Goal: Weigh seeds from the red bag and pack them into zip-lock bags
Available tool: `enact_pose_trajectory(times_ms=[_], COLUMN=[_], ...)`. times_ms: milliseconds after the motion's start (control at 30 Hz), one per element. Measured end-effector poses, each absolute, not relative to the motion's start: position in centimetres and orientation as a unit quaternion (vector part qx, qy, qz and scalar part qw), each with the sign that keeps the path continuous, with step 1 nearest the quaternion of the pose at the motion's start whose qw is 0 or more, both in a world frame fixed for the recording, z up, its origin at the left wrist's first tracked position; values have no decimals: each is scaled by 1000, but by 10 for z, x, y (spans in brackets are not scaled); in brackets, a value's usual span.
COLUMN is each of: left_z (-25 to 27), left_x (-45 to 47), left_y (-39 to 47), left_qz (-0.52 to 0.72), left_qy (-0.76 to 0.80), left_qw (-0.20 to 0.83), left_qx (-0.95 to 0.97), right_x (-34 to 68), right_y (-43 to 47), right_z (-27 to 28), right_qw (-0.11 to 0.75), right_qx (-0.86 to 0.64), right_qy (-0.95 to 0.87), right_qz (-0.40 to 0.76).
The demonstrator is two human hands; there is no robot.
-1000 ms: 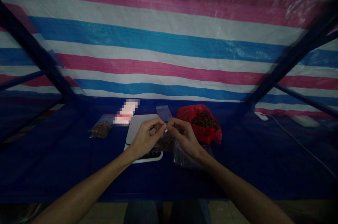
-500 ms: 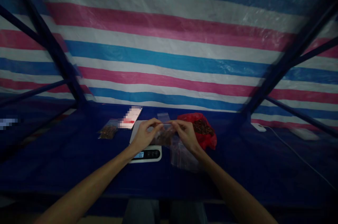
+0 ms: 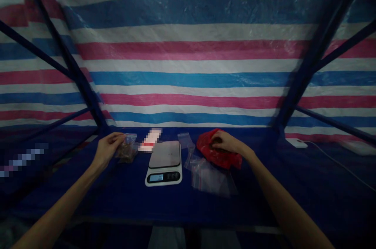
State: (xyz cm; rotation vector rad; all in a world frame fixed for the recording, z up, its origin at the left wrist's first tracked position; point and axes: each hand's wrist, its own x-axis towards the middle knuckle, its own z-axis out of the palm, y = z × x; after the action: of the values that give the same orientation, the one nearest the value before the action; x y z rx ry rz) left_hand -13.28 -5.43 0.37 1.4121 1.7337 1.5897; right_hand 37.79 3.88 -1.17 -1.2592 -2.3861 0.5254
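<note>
At the left, my left hand [image 3: 108, 148] pinches the top edge of a small clear zip bag [image 3: 128, 150] with brown dried pieces in it. The bag is down at the table surface, where another filled bag seems to lie against it. My right hand [image 3: 228, 141] reaches into the mouth of a red plastic bag [image 3: 219, 155]. Its fingers are curled, with the tips hidden among dark contents. Between the hands stands a white kitchen scale [image 3: 164, 155], its plate bare and its display lit.
Flat clear zip bags [image 3: 210, 176] lie fanned out in front of the red bag, with more [image 3: 185, 140] behind. A phone [image 3: 150, 140] lies behind the scale. A white power strip [image 3: 296, 143] with a cable is at the right. Blue frame posts [image 3: 85, 88] and striped sheeting surround the blue table.
My hands have parted from above the scale. The left has carried the filled zip bag to the left side, and the right has gone into the red bag. The view has tilted slightly upward.
</note>
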Motion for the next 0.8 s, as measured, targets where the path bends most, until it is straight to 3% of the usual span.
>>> enact_pose_trajectory(times_ms=[233, 400, 467, 600, 800], left_z=[-16, -1, 12, 18, -25], left_x=[-141, -125, -108, -71, -47], left_y=[-24, -21, -18, -5, -4], left_qz=[423, 313, 334, 393, 373], left_qy=[662, 649, 619, 536, 385], left_qw=[64, -152, -202, -201, -215], left_qx=[615, 676, 682, 720, 816], right_x=[379, 391, 386, 373, 375], right_y=[32, 28, 26, 24, 28], right_z=[-34, -32, -30, -30, -31], right_qw=[171, 120, 123, 161, 200], right_qx=[-477, -509, -503, -483, -454], right_qy=[-858, -849, -852, -858, -860], right_qz=[85, 80, 77, 74, 119])
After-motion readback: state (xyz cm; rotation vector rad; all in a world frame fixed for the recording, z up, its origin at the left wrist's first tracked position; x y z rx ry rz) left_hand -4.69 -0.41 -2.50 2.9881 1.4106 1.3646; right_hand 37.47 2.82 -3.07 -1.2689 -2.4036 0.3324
